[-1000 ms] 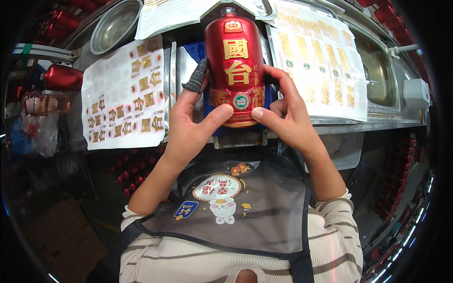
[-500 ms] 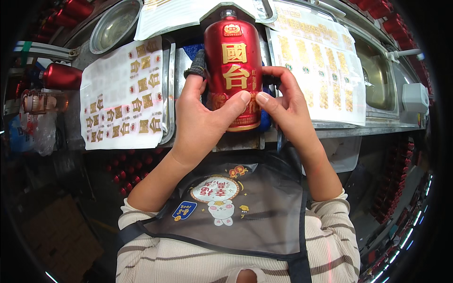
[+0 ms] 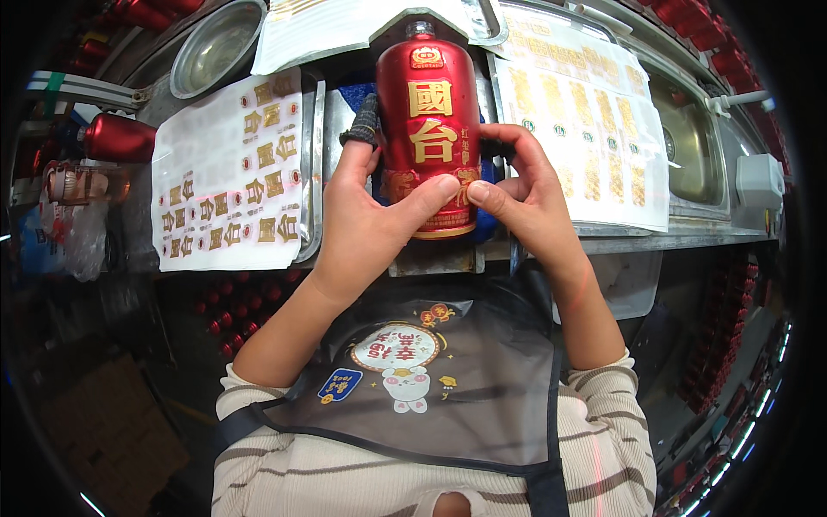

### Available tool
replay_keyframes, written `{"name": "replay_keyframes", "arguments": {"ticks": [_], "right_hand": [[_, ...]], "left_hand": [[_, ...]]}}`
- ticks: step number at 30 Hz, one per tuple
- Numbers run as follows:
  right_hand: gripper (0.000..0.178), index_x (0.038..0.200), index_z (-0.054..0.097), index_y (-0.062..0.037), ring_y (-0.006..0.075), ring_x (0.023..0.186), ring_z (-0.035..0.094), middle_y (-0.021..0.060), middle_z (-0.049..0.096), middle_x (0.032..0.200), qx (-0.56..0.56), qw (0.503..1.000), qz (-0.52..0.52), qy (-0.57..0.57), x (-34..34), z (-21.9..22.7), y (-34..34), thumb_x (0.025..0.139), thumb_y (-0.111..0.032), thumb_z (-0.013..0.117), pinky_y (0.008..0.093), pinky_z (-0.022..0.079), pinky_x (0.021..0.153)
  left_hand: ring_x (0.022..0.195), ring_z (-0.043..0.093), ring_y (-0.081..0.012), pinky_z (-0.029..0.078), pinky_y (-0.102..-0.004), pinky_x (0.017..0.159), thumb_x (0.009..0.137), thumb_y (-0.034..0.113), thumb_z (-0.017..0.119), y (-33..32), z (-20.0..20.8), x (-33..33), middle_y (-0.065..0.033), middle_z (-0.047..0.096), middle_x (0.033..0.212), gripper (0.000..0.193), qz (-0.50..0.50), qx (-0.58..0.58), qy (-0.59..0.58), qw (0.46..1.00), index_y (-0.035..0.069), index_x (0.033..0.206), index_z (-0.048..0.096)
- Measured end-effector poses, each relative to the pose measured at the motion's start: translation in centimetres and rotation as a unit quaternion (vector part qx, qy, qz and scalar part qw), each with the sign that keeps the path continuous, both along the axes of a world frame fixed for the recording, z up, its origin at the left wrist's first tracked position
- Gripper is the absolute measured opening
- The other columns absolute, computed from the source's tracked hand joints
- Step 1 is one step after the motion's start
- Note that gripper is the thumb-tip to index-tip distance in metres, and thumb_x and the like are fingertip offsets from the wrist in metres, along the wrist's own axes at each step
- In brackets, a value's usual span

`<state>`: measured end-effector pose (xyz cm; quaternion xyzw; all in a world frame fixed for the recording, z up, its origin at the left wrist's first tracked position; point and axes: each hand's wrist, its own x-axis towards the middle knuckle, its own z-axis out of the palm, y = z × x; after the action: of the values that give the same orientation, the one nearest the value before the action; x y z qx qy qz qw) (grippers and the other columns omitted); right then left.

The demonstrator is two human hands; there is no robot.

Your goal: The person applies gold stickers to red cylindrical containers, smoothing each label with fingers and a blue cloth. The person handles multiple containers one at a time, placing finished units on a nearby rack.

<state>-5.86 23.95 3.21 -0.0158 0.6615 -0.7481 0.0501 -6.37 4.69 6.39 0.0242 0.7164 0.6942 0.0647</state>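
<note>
A glossy red bottle (image 3: 425, 121) with raised-looking gold lettering and a gold band near its base lies before me, neck pointing away. My left hand (image 3: 370, 194) wraps its left side, the thumb pressed on the gold band. My right hand (image 3: 525, 185) grips the right side, its thumb by the band's right end. Dark knitted finger covers show on fingers of my left hand; something dark also covers a finger of the right one. Under the bottle, a blue cloth (image 3: 353, 93) peeks out on a metal surface. The fingers behind the bottle are hidden.
On the left, a decal sheet (image 3: 228, 194) with gold and brown characters lies on a metal tray (image 3: 312, 164). Another gold decal sheet (image 3: 594, 129) is at right, beside a water-filled basin (image 3: 689, 142). A metal bowl (image 3: 217, 50) and a second red bottle (image 3: 119, 138) stand at left.
The right thumb has slid slightly down along the band, and the left thumb has shifted a little too. Both hands keep their grip on the bottle. The view has shifted slightly.
</note>
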Motion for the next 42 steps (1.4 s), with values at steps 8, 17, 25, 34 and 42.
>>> {"name": "replay_keyframes", "arguments": {"ticks": [8,17,25,34,42], "right_hand": [[0.030,0.118,0.059,-0.0018,0.0137,0.070,0.060,0.0092,0.063,0.101,-0.253,0.934,-0.161,-0.193,-0.4,1.3,3.8,0.095,-0.021,0.053,0.0256,0.048,0.059],[0.027,0.110,0.058,0.0010,0.0183,0.082,0.064,0.0107,0.064,0.095,0.261,0.936,-0.133,0.197,3.3,3.8,-2.2,0.085,-0.002,0.070,0.0301,0.052,0.072],[0.032,0.112,0.054,-0.0004,0.0096,0.088,0.059,0.0063,0.062,0.100,0.159,0.966,-0.154,0.133,4.2,2.5,-1.7,0.086,-0.003,0.073,0.0229,0.050,0.078],[0.030,0.111,0.052,-0.0014,0.0090,0.087,0.058,0.0044,0.060,0.096,0.130,0.970,-0.194,0.072,2.9,1.0,0.6,0.087,0.000,0.071,0.0217,0.048,0.076],[0.035,0.102,0.066,-0.0032,0.0212,0.079,0.061,0.0095,0.064,0.092,0.275,0.898,-0.150,0.310,4.7,0.7,-0.8,0.071,0.010,0.076,0.0294,0.050,0.071]], "left_hand": [[0.137,0.042,-0.0218,0.030,-0.0363,0.115,0.083,0.020,0.082,-3.3,-2.1,1.3,-0.0150,0.048,0.145,0.084,-0.062,-0.007,0.046,0.997,-0.003,0.149,0.036],[0.132,0.045,-0.0200,0.035,-0.0346,0.112,0.082,0.017,0.082,-3.0,-2.4,1.3,-0.0132,0.049,0.142,0.078,-0.062,0.003,0.046,0.997,-0.004,0.145,0.041],[0.143,0.035,-0.0229,0.023,-0.0378,0.119,0.081,0.012,0.081,-3.1,-2.6,1.2,-0.0152,0.040,0.152,0.085,-0.072,0.083,-0.017,0.994,-0.005,0.149,0.033],[0.144,0.027,-0.0473,0.003,-0.0684,0.112,0.080,0.021,0.073,-2.3,-0.5,2.5,-0.0245,0.033,0.156,0.024,-0.062,-0.381,0.327,0.863,0.006,0.099,0.075],[0.144,0.023,-0.0501,0.001,-0.0726,0.108,0.083,0.033,0.072,-2.4,-2.0,4.2,-0.0243,0.029,0.158,0.027,-0.016,-0.424,0.323,0.846,0.008,0.092,0.077]]}}
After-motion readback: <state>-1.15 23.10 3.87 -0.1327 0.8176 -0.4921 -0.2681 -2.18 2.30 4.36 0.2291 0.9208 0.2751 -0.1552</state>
